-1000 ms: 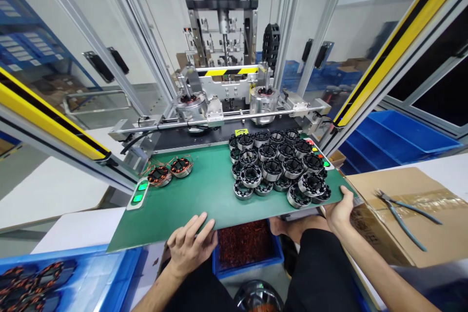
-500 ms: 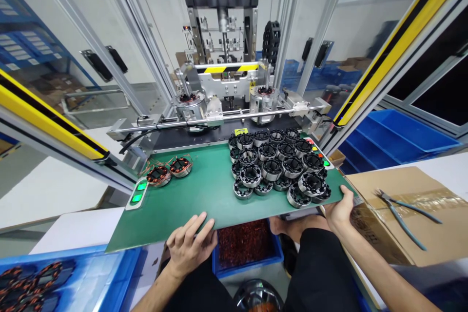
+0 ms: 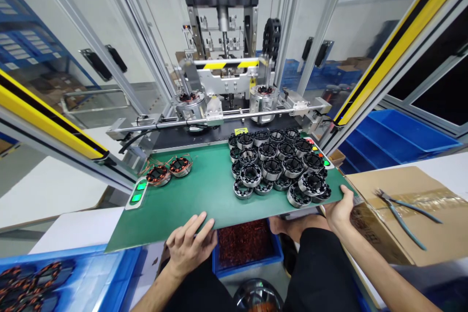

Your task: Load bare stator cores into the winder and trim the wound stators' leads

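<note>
My left hand (image 3: 192, 241) rests on the front edge of a green work surface (image 3: 208, 200), fingers stretched out over it and holding nothing. At the right front corner my right hand (image 3: 340, 207) grips the edge, its thumb on top and its other fingers hidden below. Near the right hand stand several stacked bare stator cores (image 3: 272, 168), silver rings with black insulation. Two wound stators (image 3: 180, 166) with copper wire lie at the back left. Behind the surface, a machine holds a stator on a left cylinder (image 3: 192, 105) and another on a right cylinder (image 3: 263, 102).
Cutting pliers (image 3: 398, 212) lie on a cardboard box (image 3: 431, 190) at right. A blue tray (image 3: 106, 273) at lower left contains wound stators. Below the surface sits a blue bin (image 3: 252, 267) of copper-coloured scraps. Yellow-black posts (image 3: 398, 53) flank the machine.
The machine's striped bar sits slightly higher, and the upright parts above both cylinders look blurred. My hands and the stators stay in place.
</note>
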Demonstrator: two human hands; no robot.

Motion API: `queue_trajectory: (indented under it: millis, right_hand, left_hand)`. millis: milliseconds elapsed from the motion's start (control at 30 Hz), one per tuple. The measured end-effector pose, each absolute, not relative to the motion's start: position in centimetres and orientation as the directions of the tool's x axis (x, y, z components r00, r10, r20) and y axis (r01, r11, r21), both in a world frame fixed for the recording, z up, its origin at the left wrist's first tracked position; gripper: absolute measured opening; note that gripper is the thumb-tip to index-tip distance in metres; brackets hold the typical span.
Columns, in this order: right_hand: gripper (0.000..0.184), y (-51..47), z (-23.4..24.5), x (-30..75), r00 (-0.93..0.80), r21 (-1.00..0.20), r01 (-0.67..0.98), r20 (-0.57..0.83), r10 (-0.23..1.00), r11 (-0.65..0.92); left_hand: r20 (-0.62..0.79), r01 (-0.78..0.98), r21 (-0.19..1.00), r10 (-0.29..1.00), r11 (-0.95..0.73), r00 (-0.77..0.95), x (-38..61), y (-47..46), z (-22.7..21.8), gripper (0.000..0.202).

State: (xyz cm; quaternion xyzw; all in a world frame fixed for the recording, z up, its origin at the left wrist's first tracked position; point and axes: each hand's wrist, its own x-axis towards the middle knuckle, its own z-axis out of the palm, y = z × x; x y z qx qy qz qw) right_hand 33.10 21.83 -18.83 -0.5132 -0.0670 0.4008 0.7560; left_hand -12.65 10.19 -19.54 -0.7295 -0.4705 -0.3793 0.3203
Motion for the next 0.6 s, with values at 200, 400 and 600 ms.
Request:
queue_trajectory:
  millis: [200, 400, 600]
  right_hand:
    - [0.034, 21.9, -19.1, 33.2, 0.669, -0.826, -0.538, -0.300, 0.679, 0.165]
    - [0.035, 22.0, -20.0, 33.8, 0.650, -0.819, -0.549, -0.295, 0.701, 0.165]
    - [0.035, 22.0, -19.8, 33.7, 0.661, -0.824, -0.541, -0.292, 0.692, 0.169]
  left_hand:
    - [0.855, 0.931, -0.115, 0.443, -0.347, 0.271, -12.9, 10.1, -19.9, 0.061]
    - [0.859, 0.931, -0.103, 0.440, -0.350, 0.261, -12.7, 10.1, -19.9, 0.083]
    - [0.856, 0.929, -0.104, 0.444, -0.354, 0.265, -12.7, 10.1, -19.7, 0.059]
